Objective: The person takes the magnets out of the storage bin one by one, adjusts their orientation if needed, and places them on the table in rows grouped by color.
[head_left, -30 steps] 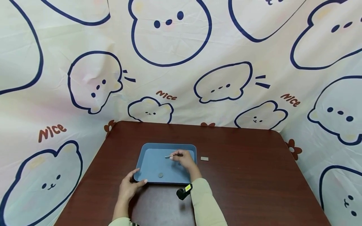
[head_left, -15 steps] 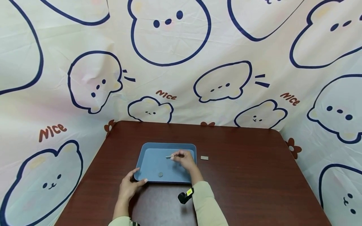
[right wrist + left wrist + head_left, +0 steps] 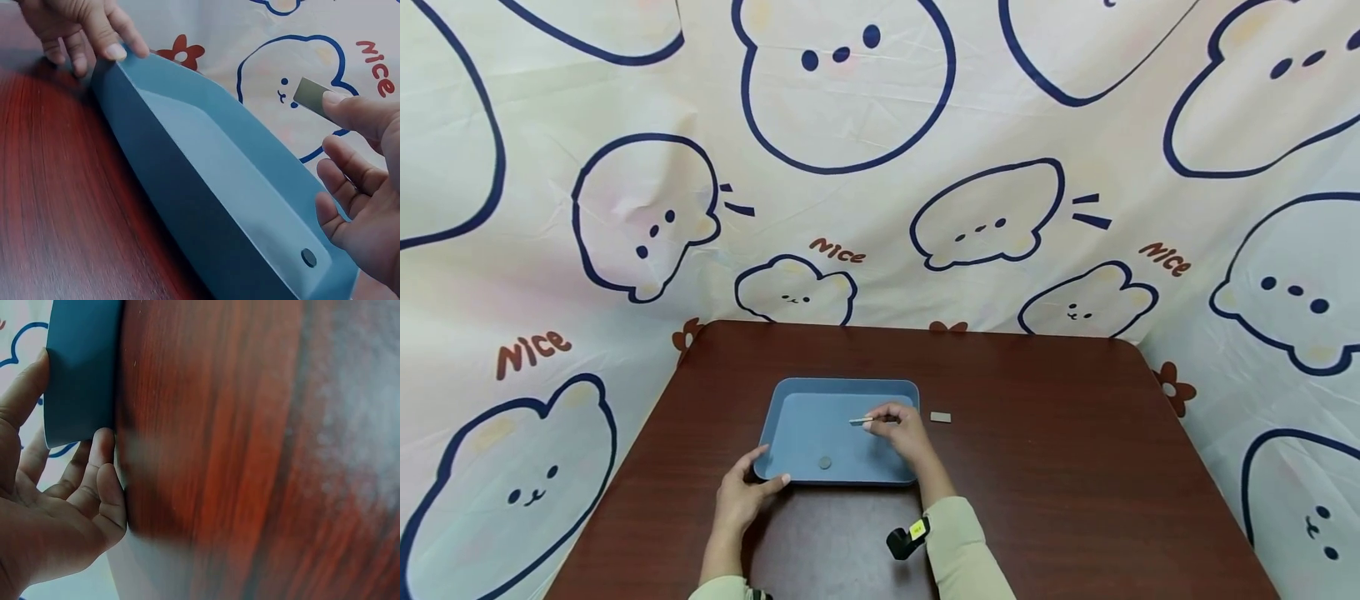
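My left hand (image 3: 741, 496) grips the near left corner of a shallow blue tray (image 3: 838, 385), thumb on the near rim. In the left wrist view, its fingers lie against the tray's end wall (image 3: 84, 369). Over the right half of the tray, my right hand (image 3: 901, 429) pinches a small flat metallic rectangular block (image 3: 310, 95) between thumb and fingers. The other fingers are loosely bent. A small grey round disc (image 3: 825, 462) lies flat on the tray floor, towards the near side; the right wrist view shows the disc (image 3: 309, 257) too.
A second small light-grey rectangular block (image 3: 941, 417) lies on the brown table (image 3: 1060, 467), just right of the tray. A black wrist camera (image 3: 906, 540) hangs at my right sleeve. A printed cloth (image 3: 880, 208) stands behind the table and along both sides.
My right hand has moved a little to the right and nearer, with the rectangular block still pinched. The left hand stays at the tray corner. The disc has not moved.
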A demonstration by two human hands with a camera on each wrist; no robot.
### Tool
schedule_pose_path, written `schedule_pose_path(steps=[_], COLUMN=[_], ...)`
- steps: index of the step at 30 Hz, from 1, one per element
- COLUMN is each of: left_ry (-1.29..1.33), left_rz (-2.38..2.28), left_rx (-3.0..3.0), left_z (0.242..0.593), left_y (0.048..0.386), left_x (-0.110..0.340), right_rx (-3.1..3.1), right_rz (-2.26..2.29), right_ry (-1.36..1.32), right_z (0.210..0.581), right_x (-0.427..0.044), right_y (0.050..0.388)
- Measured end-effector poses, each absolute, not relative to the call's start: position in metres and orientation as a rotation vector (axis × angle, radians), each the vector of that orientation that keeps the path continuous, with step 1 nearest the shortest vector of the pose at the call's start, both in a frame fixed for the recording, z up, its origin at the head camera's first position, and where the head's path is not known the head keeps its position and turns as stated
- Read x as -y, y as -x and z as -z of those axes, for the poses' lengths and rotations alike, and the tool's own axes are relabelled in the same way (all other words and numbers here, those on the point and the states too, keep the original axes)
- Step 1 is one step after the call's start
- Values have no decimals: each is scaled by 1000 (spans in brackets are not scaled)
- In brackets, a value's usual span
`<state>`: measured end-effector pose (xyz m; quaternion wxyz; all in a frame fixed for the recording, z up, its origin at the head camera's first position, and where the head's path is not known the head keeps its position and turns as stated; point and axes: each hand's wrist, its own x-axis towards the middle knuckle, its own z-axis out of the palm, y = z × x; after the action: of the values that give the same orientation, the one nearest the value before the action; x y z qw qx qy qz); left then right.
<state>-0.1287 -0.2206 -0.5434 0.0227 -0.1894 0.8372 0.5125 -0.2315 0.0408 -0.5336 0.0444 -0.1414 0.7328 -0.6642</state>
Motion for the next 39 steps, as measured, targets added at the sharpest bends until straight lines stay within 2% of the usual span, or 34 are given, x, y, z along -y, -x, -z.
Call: schedule_pose_path(steps=[5, 13, 39], left_ry=[586, 594, 594], left_rz=[-1597, -1600, -1568], left_rx=[-2582, -2563, -2571], left_z=[542, 542, 543], left_y=[129, 128, 130], left_x=[221, 220, 221], right_rx=[-2242, -2253, -2298], right_rz=[2054, 2077, 2219], right_ry=[413, 396, 222], right_z=[531, 501, 506], right_x=[-50, -68, -119], right_y=[230, 214, 215])
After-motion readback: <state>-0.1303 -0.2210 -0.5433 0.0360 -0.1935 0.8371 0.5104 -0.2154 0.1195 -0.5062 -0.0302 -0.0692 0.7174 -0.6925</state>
